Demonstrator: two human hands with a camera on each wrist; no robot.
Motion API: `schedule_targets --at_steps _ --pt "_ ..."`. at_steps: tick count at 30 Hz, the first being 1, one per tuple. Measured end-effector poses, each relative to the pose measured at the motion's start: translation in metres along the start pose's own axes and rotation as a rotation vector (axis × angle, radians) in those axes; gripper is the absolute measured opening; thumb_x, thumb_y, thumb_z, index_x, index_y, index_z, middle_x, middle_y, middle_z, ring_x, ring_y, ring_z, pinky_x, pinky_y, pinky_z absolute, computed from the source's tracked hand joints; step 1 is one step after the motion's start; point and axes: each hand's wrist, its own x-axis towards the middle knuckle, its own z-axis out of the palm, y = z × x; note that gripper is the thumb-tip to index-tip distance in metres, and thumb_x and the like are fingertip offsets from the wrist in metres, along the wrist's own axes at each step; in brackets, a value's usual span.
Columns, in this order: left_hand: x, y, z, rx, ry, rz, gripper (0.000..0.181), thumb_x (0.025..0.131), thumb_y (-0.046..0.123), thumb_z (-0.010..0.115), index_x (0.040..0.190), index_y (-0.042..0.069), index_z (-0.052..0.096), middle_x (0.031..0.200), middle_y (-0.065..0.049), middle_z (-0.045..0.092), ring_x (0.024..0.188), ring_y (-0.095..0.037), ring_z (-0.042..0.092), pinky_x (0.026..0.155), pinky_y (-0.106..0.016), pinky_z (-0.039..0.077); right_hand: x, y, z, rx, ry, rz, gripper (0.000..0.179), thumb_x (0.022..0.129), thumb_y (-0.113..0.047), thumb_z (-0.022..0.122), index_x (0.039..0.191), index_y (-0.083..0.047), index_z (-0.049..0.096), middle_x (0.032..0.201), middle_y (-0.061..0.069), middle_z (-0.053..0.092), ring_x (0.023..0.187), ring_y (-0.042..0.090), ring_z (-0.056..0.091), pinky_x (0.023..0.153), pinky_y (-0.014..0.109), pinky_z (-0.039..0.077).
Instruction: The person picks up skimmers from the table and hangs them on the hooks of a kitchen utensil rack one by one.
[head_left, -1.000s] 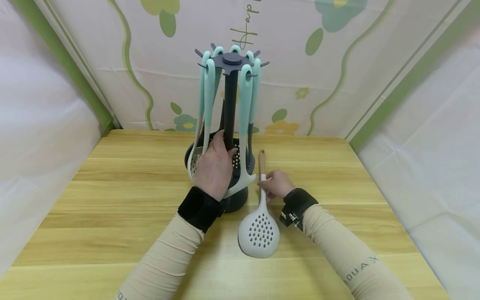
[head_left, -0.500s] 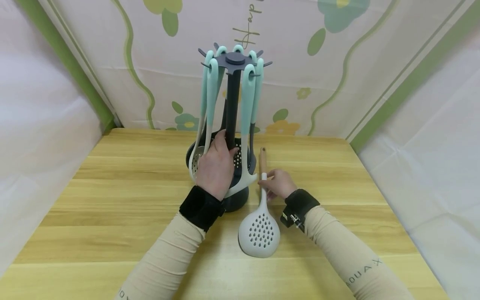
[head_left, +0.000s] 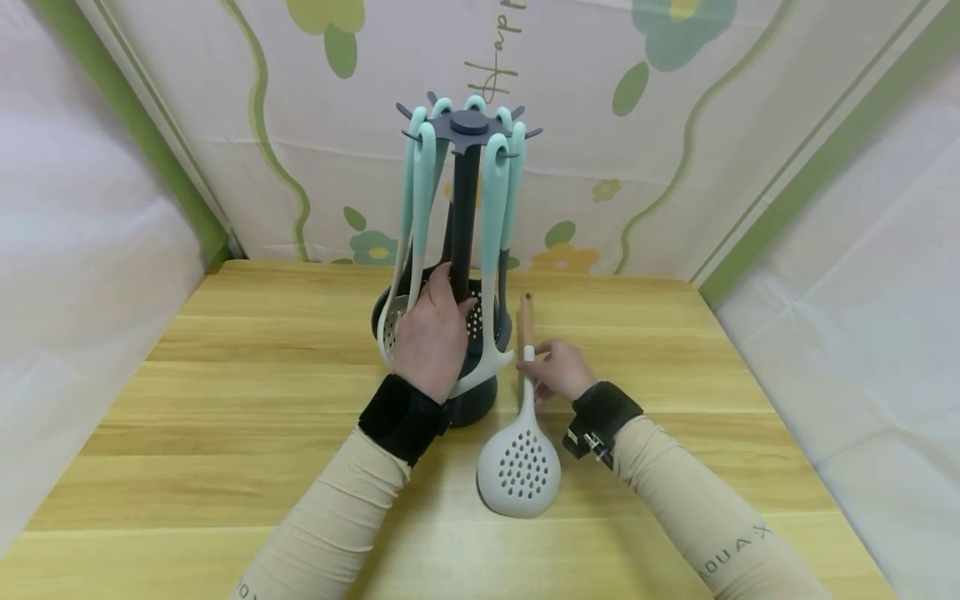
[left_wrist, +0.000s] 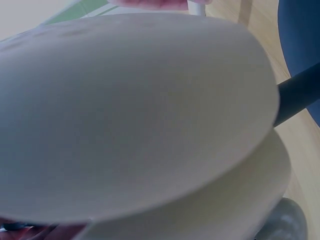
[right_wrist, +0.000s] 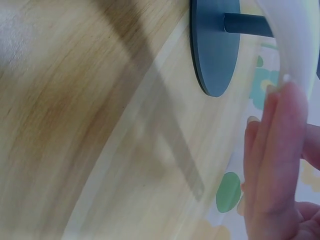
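Note:
A utensil rack with a dark top and black pole point(head_left: 465, 217) stands mid-table in the head view. My left hand point(head_left: 431, 342) grips its pole low down, thumb on the right side. Several mint-handled utensils hang around it, among them a pale-headed one point(head_left: 487, 367) at the front right. Right of the rack, my right hand point(head_left: 558, 369) pinches a white skimmer point(head_left: 519, 471) at its neck. Its perforated head points toward me, its wooden handle away. In the right wrist view the skimmer's shadow falls apart from it on the table, so it is held raised.
The wooden table point(head_left: 247, 375) extends on both sides. A flower-printed cloth point(head_left: 570, 183) hangs behind the rack, and white cloth walls point(head_left: 862, 317) flank the table. Blurred pale utensil heads point(left_wrist: 140, 110) fill most of the left wrist view. The rack's round base point(right_wrist: 215, 50) shows from the right wrist.

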Motion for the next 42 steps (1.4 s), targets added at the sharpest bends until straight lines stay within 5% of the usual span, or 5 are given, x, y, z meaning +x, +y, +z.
schedule_targets --at_steps 42 --pt "-0.001 0.0 -0.001 -0.011 -0.011 -0.002 0.04 0.095 0.013 0.067 0.124 -0.007 0.05 0.105 -0.023 0.07 0.067 -0.034 0.071 0.058 -0.043 0.059 -0.024 -0.007 -0.016 0.084 0.087 -0.112 0.053 0.095 -0.017 0.067 0.136 0.007 0.044 0.079 0.014 0.068 0.049 0.012 0.065 0.063 0.051 0.061"
